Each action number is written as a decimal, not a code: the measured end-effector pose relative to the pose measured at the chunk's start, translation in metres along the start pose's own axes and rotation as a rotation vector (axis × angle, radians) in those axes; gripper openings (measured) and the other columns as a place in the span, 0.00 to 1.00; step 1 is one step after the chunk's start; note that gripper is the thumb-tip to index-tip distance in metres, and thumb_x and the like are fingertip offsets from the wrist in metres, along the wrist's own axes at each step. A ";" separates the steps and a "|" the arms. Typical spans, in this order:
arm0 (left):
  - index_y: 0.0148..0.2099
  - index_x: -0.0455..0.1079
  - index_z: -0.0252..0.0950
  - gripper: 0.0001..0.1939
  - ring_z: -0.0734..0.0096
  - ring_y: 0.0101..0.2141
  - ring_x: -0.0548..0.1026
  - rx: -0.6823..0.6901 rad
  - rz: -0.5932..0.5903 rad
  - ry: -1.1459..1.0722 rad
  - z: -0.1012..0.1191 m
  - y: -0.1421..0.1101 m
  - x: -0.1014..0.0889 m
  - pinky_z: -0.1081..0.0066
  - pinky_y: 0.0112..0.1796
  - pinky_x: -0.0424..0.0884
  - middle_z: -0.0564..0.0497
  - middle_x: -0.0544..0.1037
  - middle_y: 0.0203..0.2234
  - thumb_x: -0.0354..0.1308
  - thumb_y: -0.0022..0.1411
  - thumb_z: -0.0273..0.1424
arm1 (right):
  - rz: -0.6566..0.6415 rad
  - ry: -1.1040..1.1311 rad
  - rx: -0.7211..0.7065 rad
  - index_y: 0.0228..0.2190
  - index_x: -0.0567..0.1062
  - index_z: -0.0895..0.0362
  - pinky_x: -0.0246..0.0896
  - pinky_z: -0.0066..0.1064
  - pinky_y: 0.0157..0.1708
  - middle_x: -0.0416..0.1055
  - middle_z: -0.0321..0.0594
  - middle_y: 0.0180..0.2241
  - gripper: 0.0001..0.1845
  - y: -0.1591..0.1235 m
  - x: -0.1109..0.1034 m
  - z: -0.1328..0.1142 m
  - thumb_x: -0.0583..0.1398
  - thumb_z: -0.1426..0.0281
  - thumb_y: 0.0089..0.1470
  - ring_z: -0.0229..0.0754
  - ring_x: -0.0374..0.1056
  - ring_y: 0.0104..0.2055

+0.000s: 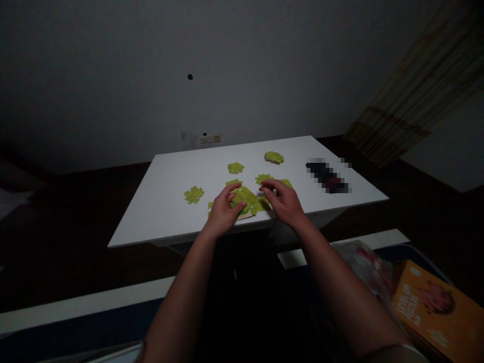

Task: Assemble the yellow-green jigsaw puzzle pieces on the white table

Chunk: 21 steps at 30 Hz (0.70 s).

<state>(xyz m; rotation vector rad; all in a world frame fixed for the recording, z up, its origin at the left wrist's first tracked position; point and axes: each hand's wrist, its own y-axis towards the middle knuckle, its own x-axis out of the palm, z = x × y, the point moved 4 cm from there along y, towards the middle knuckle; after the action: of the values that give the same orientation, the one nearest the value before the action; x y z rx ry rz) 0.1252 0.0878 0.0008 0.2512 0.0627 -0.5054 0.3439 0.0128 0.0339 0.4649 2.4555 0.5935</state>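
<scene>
At the near edge of the white table, yellow-green puzzle pieces are held by the left hand, the thumb laid across the near side and the fingers curled at the far side, only partly parted. Clock directions are taken from these pieces, 12 being toward the wall. At 3 o'clock, the right hand is poised close by, thumb and forefinger bent almost together; whether anything is pinched cannot be told. More pieces are spread beneath and between the hands. A loose cluster is seen at 9, a small group between 11 and 12, a stacked pile at 1. Between 2 and 3, a dark object is obscured by pixelation. Off the table at 4, an orange box is noted beside a clear plastic bag.
</scene>
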 end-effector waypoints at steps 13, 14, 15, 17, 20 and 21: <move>0.64 0.78 0.39 0.28 0.53 0.58 0.83 0.045 0.007 0.068 0.012 -0.001 0.000 0.50 0.63 0.79 0.39 0.85 0.60 0.77 0.63 0.34 | -0.042 0.240 0.202 0.42 0.83 0.51 0.73 0.39 0.36 0.82 0.38 0.33 0.14 0.004 0.021 -0.006 0.69 0.56 0.59 0.47 0.77 0.34; 0.63 0.78 0.38 0.27 0.53 0.57 0.84 0.037 0.032 0.041 0.010 0.000 -0.001 0.51 0.61 0.80 0.39 0.85 0.59 0.76 0.64 0.34 | -0.025 0.250 0.218 0.39 0.81 0.51 0.71 0.38 0.34 0.81 0.37 0.31 0.13 0.002 0.019 -0.003 0.70 0.56 0.58 0.47 0.76 0.32; 0.63 0.79 0.37 0.25 0.54 0.57 0.84 0.027 0.060 0.022 0.009 0.001 -0.001 0.51 0.60 0.81 0.38 0.86 0.58 0.75 0.65 0.34 | -0.016 0.252 0.226 0.37 0.79 0.51 0.70 0.37 0.33 0.79 0.36 0.29 0.13 0.000 0.017 0.000 0.70 0.56 0.57 0.46 0.75 0.31; 0.61 0.79 0.37 0.22 0.54 0.56 0.84 0.009 0.104 0.010 0.006 0.002 -0.001 0.53 0.58 0.82 0.38 0.86 0.57 0.73 0.66 0.34 | -0.037 0.249 0.233 0.39 0.79 0.50 0.68 0.37 0.31 0.78 0.33 0.26 0.14 -0.003 0.014 0.005 0.71 0.57 0.55 0.45 0.73 0.28; 0.58 0.81 0.38 0.18 0.56 0.54 0.85 0.015 0.142 0.039 0.005 0.003 -0.002 0.52 0.59 0.82 0.40 0.88 0.54 0.72 0.67 0.33 | -0.134 0.260 0.242 0.57 0.80 0.51 0.68 0.38 0.31 0.80 0.32 0.27 0.29 -0.008 0.013 0.010 0.72 0.57 0.56 0.45 0.73 0.28; 0.56 0.82 0.38 0.17 0.56 0.54 0.85 0.025 0.151 0.053 0.006 0.003 -0.002 0.52 0.60 0.81 0.41 0.88 0.53 0.72 0.67 0.33 | -0.164 0.264 0.240 0.62 0.79 0.51 0.68 0.38 0.32 0.81 0.32 0.28 0.33 -0.009 0.013 0.011 0.71 0.57 0.57 0.45 0.74 0.28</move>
<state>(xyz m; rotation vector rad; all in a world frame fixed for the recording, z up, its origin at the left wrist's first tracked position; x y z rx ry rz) 0.1251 0.0896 0.0076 0.2918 0.0888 -0.3499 0.3387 0.0148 0.0153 0.2876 2.8007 0.3089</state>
